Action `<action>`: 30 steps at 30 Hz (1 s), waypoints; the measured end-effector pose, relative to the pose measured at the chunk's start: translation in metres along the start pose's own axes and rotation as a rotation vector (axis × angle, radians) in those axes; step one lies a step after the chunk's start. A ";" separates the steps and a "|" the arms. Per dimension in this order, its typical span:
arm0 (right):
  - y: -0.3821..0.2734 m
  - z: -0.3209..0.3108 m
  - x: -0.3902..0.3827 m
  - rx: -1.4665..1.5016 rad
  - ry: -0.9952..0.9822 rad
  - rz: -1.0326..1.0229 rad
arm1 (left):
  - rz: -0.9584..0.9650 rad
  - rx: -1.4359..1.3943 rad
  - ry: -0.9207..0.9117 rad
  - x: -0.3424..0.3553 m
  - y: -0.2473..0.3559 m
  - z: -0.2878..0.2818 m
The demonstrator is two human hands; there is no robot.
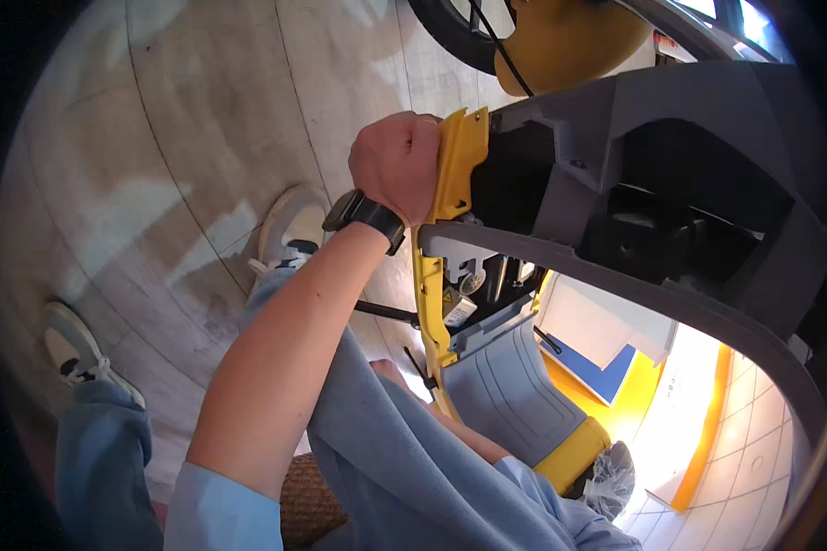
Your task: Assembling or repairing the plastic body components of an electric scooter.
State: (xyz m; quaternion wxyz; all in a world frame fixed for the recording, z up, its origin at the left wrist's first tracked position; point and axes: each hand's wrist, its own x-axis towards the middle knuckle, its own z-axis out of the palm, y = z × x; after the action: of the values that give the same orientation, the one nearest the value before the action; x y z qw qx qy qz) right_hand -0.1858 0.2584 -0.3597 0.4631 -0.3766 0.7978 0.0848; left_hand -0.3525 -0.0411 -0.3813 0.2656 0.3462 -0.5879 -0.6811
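A yellow-and-grey scooter (pixel 583 445) fills the right half of the view. My left hand (pixel 398 165), with a black watch on the wrist, is closed on the edge of its yellow body panel (pixel 460 165). Just below that panel, the body is open and shows a metal cylinder, a labelled box (pixel 457 308) and dark parts inside. Low in the middle, my right hand (pixel 390 371) shows only in part beside my knee, near a black lever (pixel 420 365). Its fingers are mostly hidden. A grey footboard (pixel 505 390) lies right of it.
A dark grey plastic shell (pixel 579 161) with deep hollows spans the upper right. Behind it stand a wheel (pixel 455 32) and yellow bodywork (pixel 570 46). White sheets and a blue panel (pixel 606 378) lie beyond the footboard. A brown woven seat (pixel 314 500) is beneath me.
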 end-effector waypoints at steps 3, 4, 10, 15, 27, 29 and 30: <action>-0.027 -0.057 0.032 -0.165 -0.150 0.074 | 0.009 0.117 -0.069 -0.003 -0.014 -0.021; -0.027 -0.075 0.031 -0.181 -0.144 0.082 | -0.026 0.083 -0.061 0.000 -0.007 -0.023; -0.050 -0.087 0.037 -0.311 -0.342 -0.006 | -0.006 0.094 -0.032 0.002 -0.009 -0.010; -0.055 -0.143 0.078 -0.518 -0.095 -0.027 | -0.040 -0.010 -0.035 0.000 0.001 -0.012; -0.115 -0.152 0.140 -0.396 0.122 -0.017 | -0.142 0.306 -0.441 0.012 0.035 -0.083; -0.115 -0.174 0.154 -0.376 0.150 -0.004 | -0.057 0.351 -0.477 0.001 0.044 -0.109; -0.119 -0.187 0.160 -0.361 0.165 -0.011 | -0.138 0.204 -0.330 -0.012 0.039 -0.120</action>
State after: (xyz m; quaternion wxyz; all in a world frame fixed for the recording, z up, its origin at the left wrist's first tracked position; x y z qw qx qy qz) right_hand -0.2775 0.0005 -0.3586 0.3217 -0.4637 0.8027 0.1928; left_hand -0.2533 -0.1126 -0.3488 0.0822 0.2943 -0.6643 -0.6822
